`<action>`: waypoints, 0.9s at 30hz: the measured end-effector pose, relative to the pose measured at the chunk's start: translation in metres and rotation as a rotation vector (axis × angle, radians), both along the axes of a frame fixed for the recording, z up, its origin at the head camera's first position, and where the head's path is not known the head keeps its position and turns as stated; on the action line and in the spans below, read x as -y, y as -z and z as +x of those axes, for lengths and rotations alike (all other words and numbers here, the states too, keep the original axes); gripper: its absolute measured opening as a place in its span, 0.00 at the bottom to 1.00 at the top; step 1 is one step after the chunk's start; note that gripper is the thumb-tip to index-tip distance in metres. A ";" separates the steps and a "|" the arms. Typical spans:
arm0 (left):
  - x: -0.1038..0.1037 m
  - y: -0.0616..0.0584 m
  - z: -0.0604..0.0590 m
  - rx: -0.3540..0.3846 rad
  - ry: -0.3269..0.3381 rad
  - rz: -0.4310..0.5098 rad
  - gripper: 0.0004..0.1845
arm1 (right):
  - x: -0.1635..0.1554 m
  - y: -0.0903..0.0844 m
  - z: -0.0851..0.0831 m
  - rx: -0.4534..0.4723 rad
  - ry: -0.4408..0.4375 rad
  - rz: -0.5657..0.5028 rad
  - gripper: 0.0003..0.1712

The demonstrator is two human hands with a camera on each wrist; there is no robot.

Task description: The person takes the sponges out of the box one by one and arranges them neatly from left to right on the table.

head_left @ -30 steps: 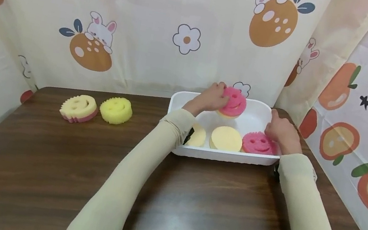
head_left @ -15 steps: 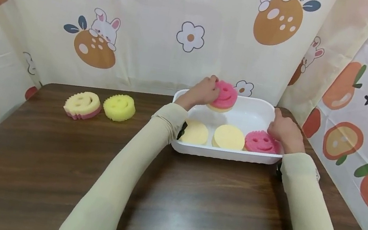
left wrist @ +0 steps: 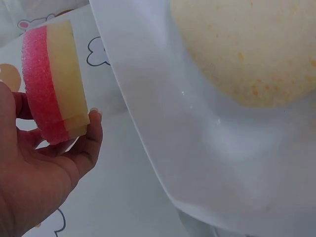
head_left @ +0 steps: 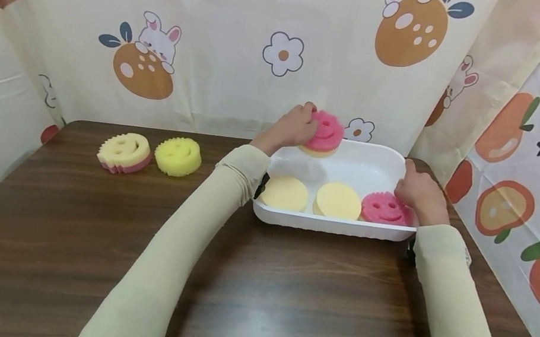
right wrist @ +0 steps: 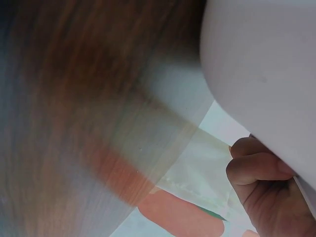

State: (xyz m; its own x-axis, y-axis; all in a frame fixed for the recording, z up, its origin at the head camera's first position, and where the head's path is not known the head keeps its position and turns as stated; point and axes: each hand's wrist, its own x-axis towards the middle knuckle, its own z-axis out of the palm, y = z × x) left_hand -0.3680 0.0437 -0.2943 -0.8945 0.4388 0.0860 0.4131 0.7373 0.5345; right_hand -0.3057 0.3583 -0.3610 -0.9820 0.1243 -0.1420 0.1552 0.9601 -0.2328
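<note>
My left hand (head_left: 292, 127) grips a round pink smiley sponge with a pale yellow underside (head_left: 323, 134) and holds it above the far left part of the white tray (head_left: 330, 226). In the left wrist view the pink and yellow sponge (left wrist: 54, 81) sits edge-on between thumb and fingers of the left hand (left wrist: 47, 163), above the tray wall (left wrist: 163, 123). My right hand (head_left: 420, 194) grips the tray's right rim, its fingers (right wrist: 259, 173) curled under the tray edge (right wrist: 256, 64). Inside lie two pale yellow discs (head_left: 285, 193) (head_left: 338, 200) and a pink smiley sponge (head_left: 385, 209).
Two more smiley sponges lie on the brown wooden table (head_left: 74, 230) at far left: a cream and pink one (head_left: 124, 152) and a yellow one (head_left: 177, 156). Printed curtains (head_left: 218, 33) close off the back and right sides.
My left hand has lifted the pink and yellow sponge up and leftward from over the tray's middle to its far left corner. The right hand stays on the rim.
</note>
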 end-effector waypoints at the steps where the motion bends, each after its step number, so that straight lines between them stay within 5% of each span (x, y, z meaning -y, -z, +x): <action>1: 0.001 -0.001 0.000 0.001 -0.005 -0.001 0.27 | 0.000 0.000 0.000 0.000 0.002 -0.002 0.43; 27: 0.052 -0.012 -0.001 -0.033 -0.136 0.016 0.25 | 0.002 -0.002 0.003 0.001 0.009 -0.033 0.45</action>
